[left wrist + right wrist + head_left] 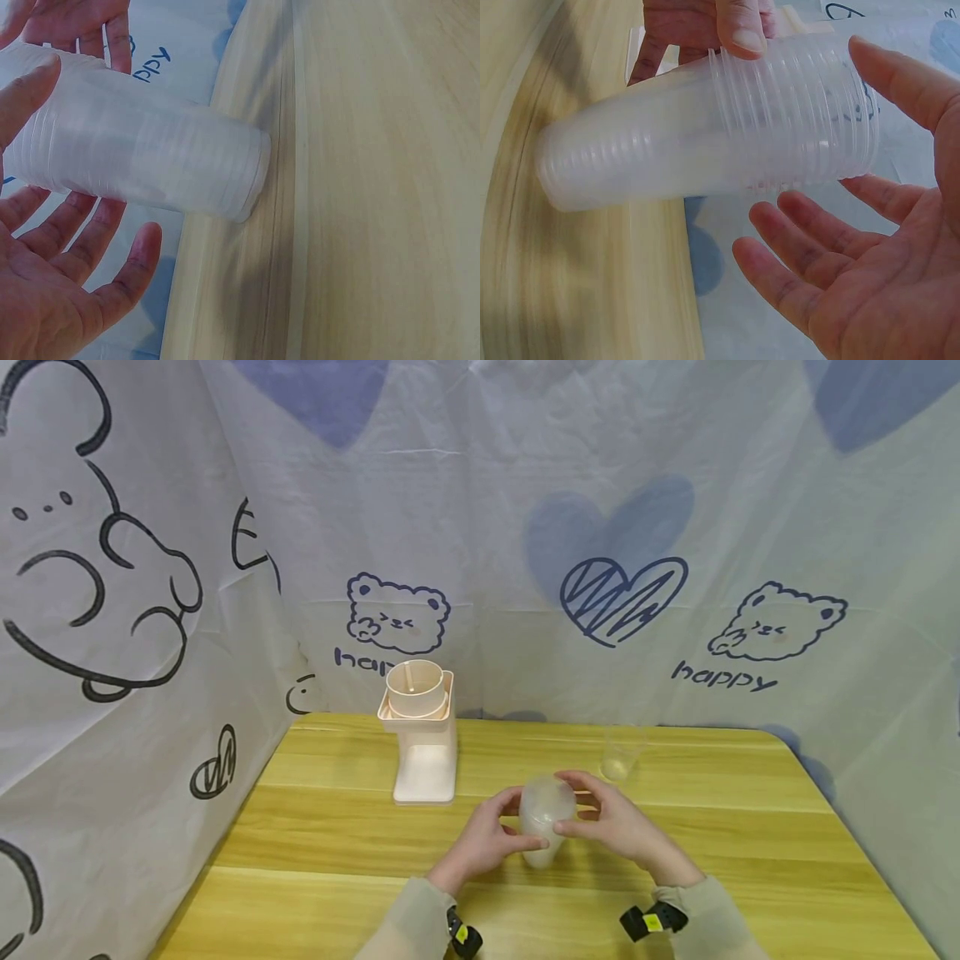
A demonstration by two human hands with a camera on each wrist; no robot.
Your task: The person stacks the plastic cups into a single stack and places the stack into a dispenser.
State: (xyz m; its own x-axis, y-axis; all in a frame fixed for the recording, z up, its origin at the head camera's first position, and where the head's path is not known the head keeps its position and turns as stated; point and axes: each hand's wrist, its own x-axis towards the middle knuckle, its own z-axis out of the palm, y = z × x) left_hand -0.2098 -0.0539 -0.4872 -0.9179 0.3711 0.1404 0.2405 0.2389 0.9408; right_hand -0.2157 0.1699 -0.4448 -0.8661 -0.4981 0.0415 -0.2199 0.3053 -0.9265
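Between my two hands is a stack of nested clear plastic cups (542, 818), rims upward, above the wooden table; whether its bottom touches the wood I cannot tell. My left hand (491, 833) grips it from the left, thumb on the near side and fingers behind, as the left wrist view shows. From the right, my right hand (611, 820) pinches the stack near the top rims (862, 112) between thumb and index finger. Its other fingers spread loosely beside the cups in the right wrist view.
Toward the back left of the table (322, 843) stands a cream stand (426, 768) with a round open holder (415, 689) on top. A single clear cup (617, 764) sits beyond my right hand. A printed white cloth (480, 527) hangs behind and at the sides.
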